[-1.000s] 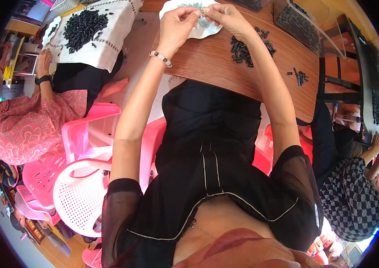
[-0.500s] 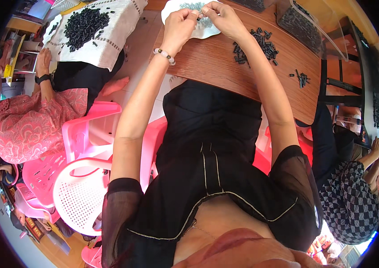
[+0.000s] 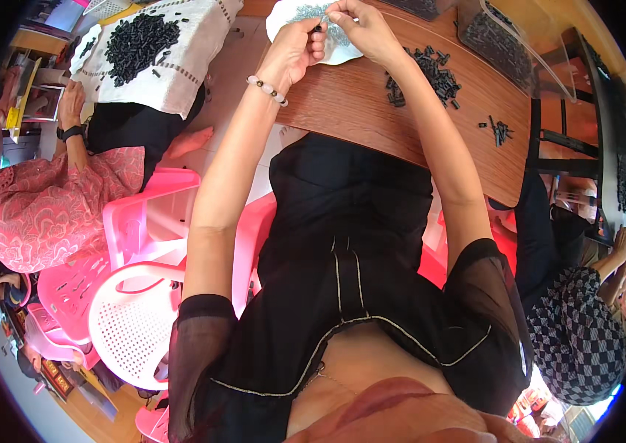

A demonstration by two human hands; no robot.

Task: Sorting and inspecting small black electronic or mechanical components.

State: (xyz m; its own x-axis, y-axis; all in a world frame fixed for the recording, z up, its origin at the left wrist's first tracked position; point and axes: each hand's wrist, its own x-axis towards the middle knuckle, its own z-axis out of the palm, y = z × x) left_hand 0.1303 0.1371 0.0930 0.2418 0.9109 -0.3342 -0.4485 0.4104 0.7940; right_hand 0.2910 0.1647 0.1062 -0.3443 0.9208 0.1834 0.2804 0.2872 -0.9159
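Note:
My left hand point(image 3: 298, 53) is closed, its thumb and forefinger round a small black cylindrical part point(image 3: 318, 29) whose end shows. It hovers at the near edge of a white plate point(image 3: 277, 23) that holds a heap of small clear pieces point(image 3: 308, 12). Over the right side of that plate my right hand point(image 3: 364, 31) is bent in a pinch; what lies between its fingertips is too small to make out. Below the right wrist, a pile of black cylindrical parts point(image 3: 438, 80) lies on the brown wooden table point(image 3: 342, 103).
A smaller cluster of black parts point(image 3: 501, 131) lies near the table's right end. Behind it stands a clear plastic bin point(image 3: 549, 63) of dark parts. At left, another person point(image 3: 69, 199) sits by a cloth-covered table point(image 3: 180, 88) bearing a black heap point(image 3: 143, 44). Pink chairs point(image 3: 132, 214) stand between us.
My hands were together at the fingertips over the plate. Now they are apart: the left has turned and drawn slightly back with the black part, and the right has shifted left over the clear pieces.

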